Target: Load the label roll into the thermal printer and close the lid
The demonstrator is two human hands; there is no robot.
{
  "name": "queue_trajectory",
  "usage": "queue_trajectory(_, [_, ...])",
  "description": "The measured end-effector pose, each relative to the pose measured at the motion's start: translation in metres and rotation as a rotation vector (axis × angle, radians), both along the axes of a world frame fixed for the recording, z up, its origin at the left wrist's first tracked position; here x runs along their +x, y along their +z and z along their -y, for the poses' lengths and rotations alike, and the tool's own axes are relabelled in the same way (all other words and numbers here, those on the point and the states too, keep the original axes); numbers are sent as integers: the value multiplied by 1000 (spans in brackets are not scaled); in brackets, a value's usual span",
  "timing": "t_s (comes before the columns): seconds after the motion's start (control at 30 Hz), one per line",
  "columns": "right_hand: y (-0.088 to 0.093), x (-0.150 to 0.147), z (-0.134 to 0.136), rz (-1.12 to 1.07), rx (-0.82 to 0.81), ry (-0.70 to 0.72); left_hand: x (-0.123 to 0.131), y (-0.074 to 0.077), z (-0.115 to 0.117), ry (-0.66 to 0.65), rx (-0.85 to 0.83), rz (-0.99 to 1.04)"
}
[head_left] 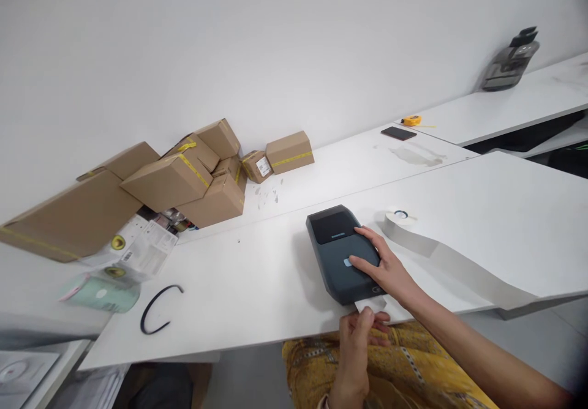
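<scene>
A dark blue-grey label printer (337, 247) lies near the front edge of the white table. My right hand (386, 268) is on its top and right side, with the thumb at the light blue button (347, 262). A white label (371, 304) sticks out of the printer's front end. My left hand (356, 341) pinches that label between thumb and fingers, just off the table edge. To the right stands a label roll (399, 220), its long strip (459, 262) trailing over the front edge.
Several cardboard boxes (215, 198) are piled at the back left. A black headband (146, 314) and a mint-green pouch (108, 294) lie at the left. Toward the back right are a phone (399, 133), a yellow tape measure (411, 120) and a grey bottle (511, 63).
</scene>
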State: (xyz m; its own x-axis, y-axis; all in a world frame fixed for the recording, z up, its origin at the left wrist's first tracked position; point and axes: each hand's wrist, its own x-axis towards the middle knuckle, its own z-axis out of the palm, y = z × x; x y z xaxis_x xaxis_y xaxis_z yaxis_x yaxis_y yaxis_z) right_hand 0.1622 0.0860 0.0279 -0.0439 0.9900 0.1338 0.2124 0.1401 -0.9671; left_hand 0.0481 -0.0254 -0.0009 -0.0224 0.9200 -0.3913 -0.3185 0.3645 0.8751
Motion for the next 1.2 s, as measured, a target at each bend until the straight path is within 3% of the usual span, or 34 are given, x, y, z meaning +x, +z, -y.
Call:
queue_trajectory(0.3, [1, -2, 0, 25, 9, -18, 6, -1, 1, 136, -60, 93])
queue_trajectory(0.47, [5, 8, 4, 67, 32, 81, 7, 3, -1, 161, -61, 79])
queue_trajectory(0.77, [18, 24, 6, 111, 270, 121, 5, 7, -2, 142, -30, 50])
queue_trajectory(0.93, [47, 11, -20, 45, 476, 79, 0, 1, 6, 7, 27, -45])
queue_trajectory(1.07, [84, -4, -51, 11, 468, 19, -15, 5, 13, -144, 39, -46])
queue_trajectory(1.13, [103, -11, -69, 17, 423, -13, -28, 14, 11, -44, 110, -114])
queue_trajectory(1.2, [120, -18, -89, 40, 379, -36, -44, 24, 0, 141, 235, -251])
